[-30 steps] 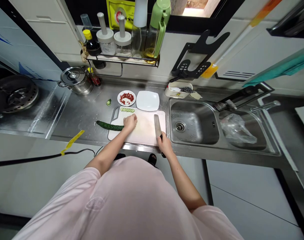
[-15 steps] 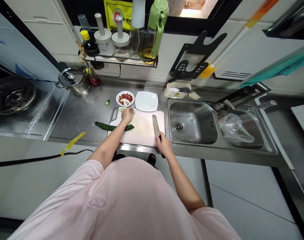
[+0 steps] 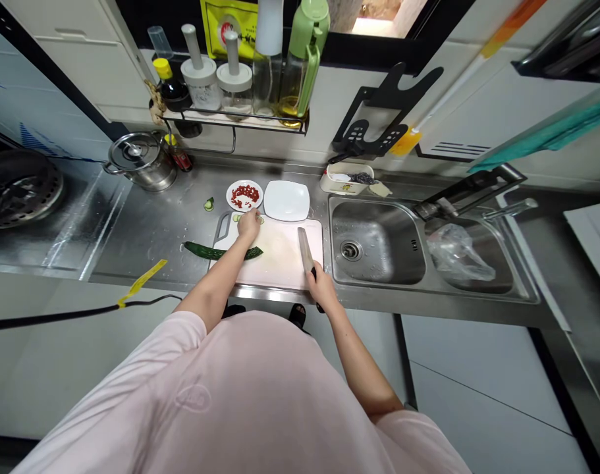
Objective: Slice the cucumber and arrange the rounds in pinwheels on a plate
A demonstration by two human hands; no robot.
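My left hand [image 3: 249, 224] is at the board's upper left corner, its fingers curled down among thin cucumber slices [image 3: 236, 217]. Slices show on both sides of it; whatever lies under the fingertips is hidden. A long dark green cucumber [image 3: 201, 249] passes beneath my left forearm, one end on the pale cutting board [image 3: 280, 263] and the other over the steel counter. In my right hand [image 3: 321, 286] is the black handle of a kitchen knife [image 3: 305, 249]. Its blade rests over the board's right side, pointing away from me.
Behind the board stand a plate of chopped red pieces [image 3: 232, 203] and a white rectangular plate [image 3: 286, 201]. A cucumber end [image 3: 209, 204] lies to the left. The double sink [image 3: 379, 243] is at right, a lidded pot [image 3: 141, 161] at back left, and a spice shelf [image 3: 235, 118] overhead.
My left hand has shifted slightly within the slices, its fingers lower against the board. The knife stays in my right hand, nearly unmoved. The whole view has drifted a little.
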